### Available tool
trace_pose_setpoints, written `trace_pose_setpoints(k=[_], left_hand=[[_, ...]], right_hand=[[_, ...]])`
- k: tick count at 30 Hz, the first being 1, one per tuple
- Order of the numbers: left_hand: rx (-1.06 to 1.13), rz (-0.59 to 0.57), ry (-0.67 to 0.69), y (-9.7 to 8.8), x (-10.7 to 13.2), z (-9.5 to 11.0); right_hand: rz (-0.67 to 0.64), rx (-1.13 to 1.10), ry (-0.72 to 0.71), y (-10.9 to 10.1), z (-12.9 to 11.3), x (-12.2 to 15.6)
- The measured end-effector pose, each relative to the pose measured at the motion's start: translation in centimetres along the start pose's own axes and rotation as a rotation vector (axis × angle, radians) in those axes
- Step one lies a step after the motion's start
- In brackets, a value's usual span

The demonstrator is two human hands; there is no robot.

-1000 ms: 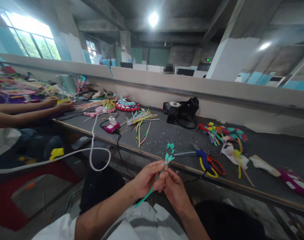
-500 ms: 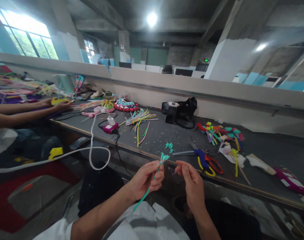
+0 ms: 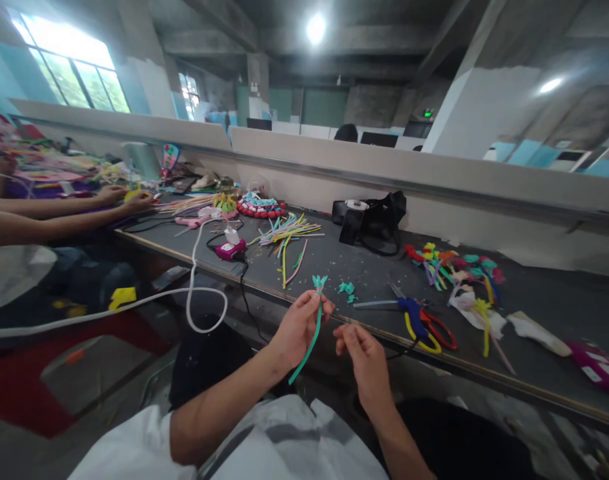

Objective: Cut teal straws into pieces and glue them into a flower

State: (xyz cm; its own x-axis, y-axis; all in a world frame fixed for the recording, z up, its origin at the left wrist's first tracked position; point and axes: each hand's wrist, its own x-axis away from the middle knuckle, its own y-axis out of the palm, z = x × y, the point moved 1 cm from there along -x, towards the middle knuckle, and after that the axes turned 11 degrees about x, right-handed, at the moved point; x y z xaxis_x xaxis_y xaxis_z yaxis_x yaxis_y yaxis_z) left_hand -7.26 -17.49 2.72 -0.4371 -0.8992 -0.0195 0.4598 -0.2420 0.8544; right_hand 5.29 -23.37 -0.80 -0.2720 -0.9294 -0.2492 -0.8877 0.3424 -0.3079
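Observation:
My left hand [image 3: 297, 328] is closed, thumb against fingers, around a green pipe-cleaner flower [image 3: 311, 343]. Its small spread petals stick up above the fingertips, and its stem hangs down past the palm, slightly curved. Just to the right, my right hand [image 3: 365, 363] is held apart from the flower, with thumb and fingers pinched together. Whether anything small sits in that pinch is hidden. Beyond the hands, green scraps [image 3: 347, 289] lie on the dark table [image 3: 329, 263]. Blue-handled pliers [image 3: 411, 313] and red-handled scissors [image 3: 441, 330] rest to the right.
Loose coloured pipe cleaners [image 3: 289, 230] lie behind my left hand. A white cable [image 3: 191, 287] loops off the table edge. A black bag [image 3: 379, 220] stands by the partition, with finished-looking flowers [image 3: 454, 267] to its right. A co-worker's hands [image 3: 134, 200] are at far left.
My left hand has raised the flower slightly and turned it more upright. My right hand has moved left, its fingers curled closer together. The view has shifted a little leftward.

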Motion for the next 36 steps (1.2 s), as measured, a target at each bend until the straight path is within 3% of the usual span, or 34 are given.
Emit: trace_pose_setpoints(k=[5,8,15,19,22,25,30,33,36], left_hand=[[-0.015,0.033,-0.018,0.1,-0.3,-2.1],[-0.067,0.063,0.041,0.1,-1.3,-1.3],[-0.072,0.049,0.315,0.8,-2.9,4.7],[-0.329,0.095,0.354,0.0,-2.5,4.5],[-0.605,0.08,0.275,-0.6,-2.7,2.0],[-0.715,0.082,0.258,-0.6,-3.7,-0.4],[-0.95,0.051,0.298,-0.1,-6.1,-2.1],[-1.084,0.012,0.325,0.3,-6.8,-2.7],[-1.197,-0.012,0.347,0.5,-7.1,-3.0]], right_hand=[[-0.034,0.137,-0.081,1.8,-1.0,-1.0],[-0.047,0.209,-0.109,2.7,0.0,-0.5],[-0.09,0.407,-0.132,2.5,8.2,6.0],[-0.012,0.49,-0.121,1.1,10.6,7.4],[0.026,0.492,-0.119,0.1,8.6,6.2],[0.045,0.468,-0.152,-0.4,4.2,4.4],[0.092,0.439,-0.352,1.0,-2.0,2.4],[0.119,0.48,-0.424,2.6,-2.5,1.7],[0.127,0.495,-0.454,3.2,-1.1,1.6]])
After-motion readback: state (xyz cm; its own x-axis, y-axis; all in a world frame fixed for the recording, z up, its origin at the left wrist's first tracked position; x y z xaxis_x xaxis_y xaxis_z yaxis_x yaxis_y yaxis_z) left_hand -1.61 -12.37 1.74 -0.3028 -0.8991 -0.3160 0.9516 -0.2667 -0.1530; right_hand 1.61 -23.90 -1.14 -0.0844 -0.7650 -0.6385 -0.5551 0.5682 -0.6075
